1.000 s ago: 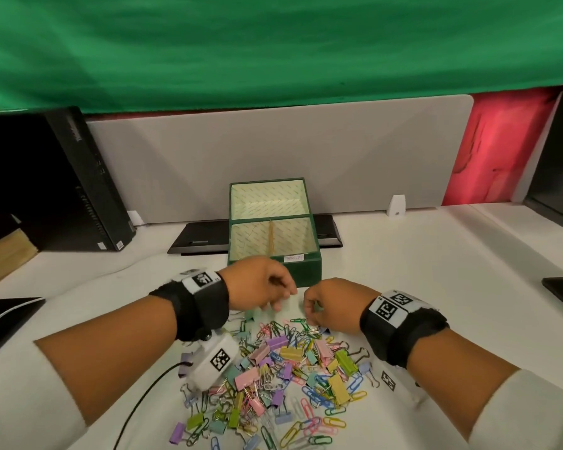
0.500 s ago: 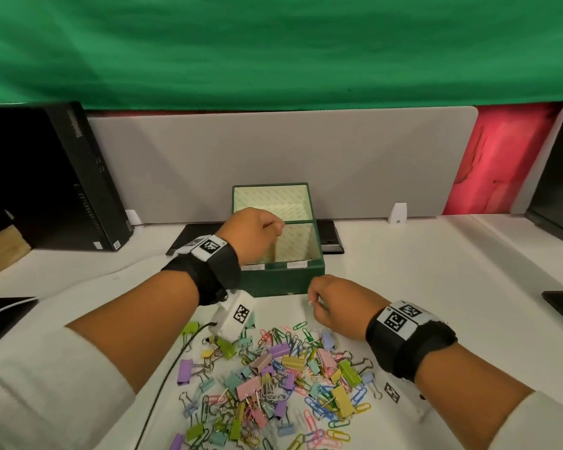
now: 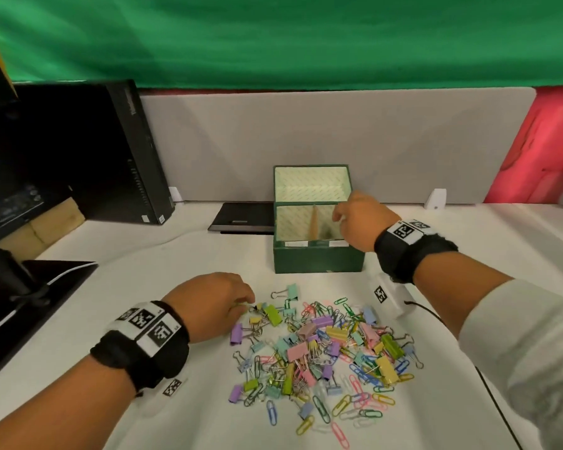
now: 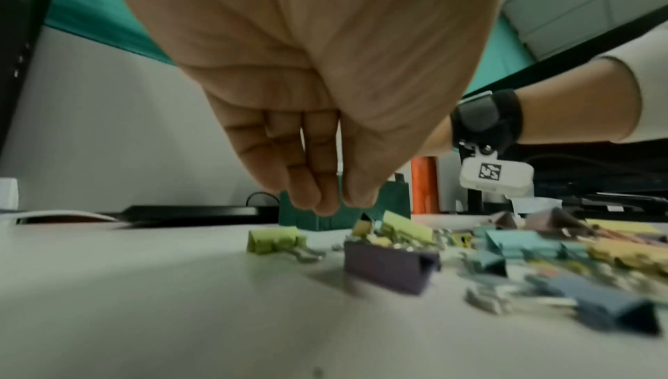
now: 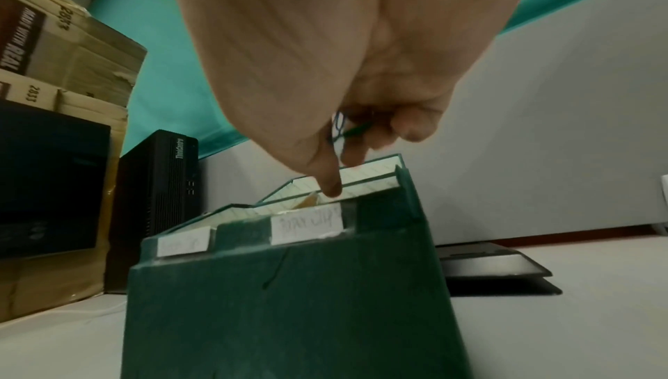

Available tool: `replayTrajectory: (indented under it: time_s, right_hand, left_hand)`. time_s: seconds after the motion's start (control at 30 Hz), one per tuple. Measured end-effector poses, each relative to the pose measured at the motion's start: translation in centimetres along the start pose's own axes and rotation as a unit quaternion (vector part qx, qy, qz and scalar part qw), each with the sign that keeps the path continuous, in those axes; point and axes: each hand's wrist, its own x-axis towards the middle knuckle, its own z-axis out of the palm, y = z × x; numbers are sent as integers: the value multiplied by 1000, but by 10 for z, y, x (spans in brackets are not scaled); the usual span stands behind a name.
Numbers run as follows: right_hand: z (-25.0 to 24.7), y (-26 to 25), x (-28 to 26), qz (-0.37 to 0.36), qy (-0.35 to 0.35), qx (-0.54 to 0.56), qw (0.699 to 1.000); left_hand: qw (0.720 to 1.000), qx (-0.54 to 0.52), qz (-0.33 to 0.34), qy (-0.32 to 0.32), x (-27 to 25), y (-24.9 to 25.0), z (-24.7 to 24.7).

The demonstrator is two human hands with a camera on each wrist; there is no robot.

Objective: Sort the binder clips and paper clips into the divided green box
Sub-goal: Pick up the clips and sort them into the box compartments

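A: Where's the right hand (image 3: 359,219)?

B: Over the right compartment of the green box (image 3: 317,263), above its "Paper Clips" label (image 5: 306,224). Its fingers (image 5: 415,125) are curled round a few paper clips (image 5: 341,128), blue and green wire showing between them, thumb pointing down.

A: And the left hand (image 3: 213,303)?

B: Low at the left edge of the pile of clips (image 3: 322,349) on the table (image 3: 143,280), near side of the box. Fingertips (image 4: 318,199) pressed together against the thumb, just above a green binder clip (image 4: 276,239). Whether they pinch anything, I cannot tell.
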Motion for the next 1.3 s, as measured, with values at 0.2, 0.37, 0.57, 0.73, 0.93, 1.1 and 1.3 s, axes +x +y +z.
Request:
replayTrajectory:
  time_s: [0.2, 0.37, 0.57, 0.73, 0.93, 1.1, 1.3]
  right_hand:
    - [6, -8, -4, -38, -16, -96, 995]
    - [3, -22, -32, -106, 76, -22, 991]
    - [18, -58, -63, -127, -200, -37, 971]
    - [33, -67, -58, -91, -216, -13, 972]
    - [34, -69, -59, -52, -231, 44, 971]
    - [30, -63, -61, -41, -245, 29, 968]
    - [31, -79, -67, -141, -203, -6, 969]
  left_hand:
    - [998, -45, 35, 2, 6, 16, 8]
    - [998, -3, 55, -27, 13, 23, 9]
    - [999, -40, 1, 3, 22, 22, 7]
    - [1000, -8, 2, 17, 33, 30, 7]
    - [1000, 4, -13, 23, 39, 45, 8]
    - [1000, -1, -15, -5, 41, 45, 9]
    - [1000, 23, 4, -7, 44, 44, 10]
